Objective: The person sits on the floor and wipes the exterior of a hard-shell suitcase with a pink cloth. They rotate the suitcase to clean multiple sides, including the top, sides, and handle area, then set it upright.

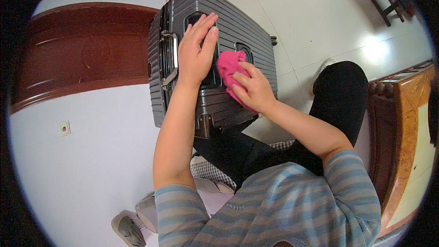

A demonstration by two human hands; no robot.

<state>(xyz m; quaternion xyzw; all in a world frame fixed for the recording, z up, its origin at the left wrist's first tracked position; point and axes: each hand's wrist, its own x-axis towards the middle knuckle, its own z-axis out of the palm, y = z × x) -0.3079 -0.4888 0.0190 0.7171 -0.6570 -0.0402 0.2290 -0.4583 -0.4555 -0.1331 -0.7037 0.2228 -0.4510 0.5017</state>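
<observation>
A dark grey ribbed hard-shell suitcase (236, 20) stands before me, with metal corner caps and a chrome carry handle (174, 60) on the side to the left. My left hand (197, 49) lies over the black recessed panel (211, 79) on its upper face, fingers stretched and thumb a little apart, holding nothing. Bunched in my right hand (255, 87) is a pink cloth (230, 63), pressed against the ribbed face beside that panel. The cloth partly covers a small dark inset (244, 48). One caster wheel (273, 40) shows at the far edge.
Dark red wooden panelling (92, 48) and a white wall (103, 144) with a wall plate (64, 128) are on the left. A wooden table (406, 109) stands close on the right. Farther off is a dark stool (387, 1) on the tiled floor (308, 13). Shoes (128, 230) lie lower left.
</observation>
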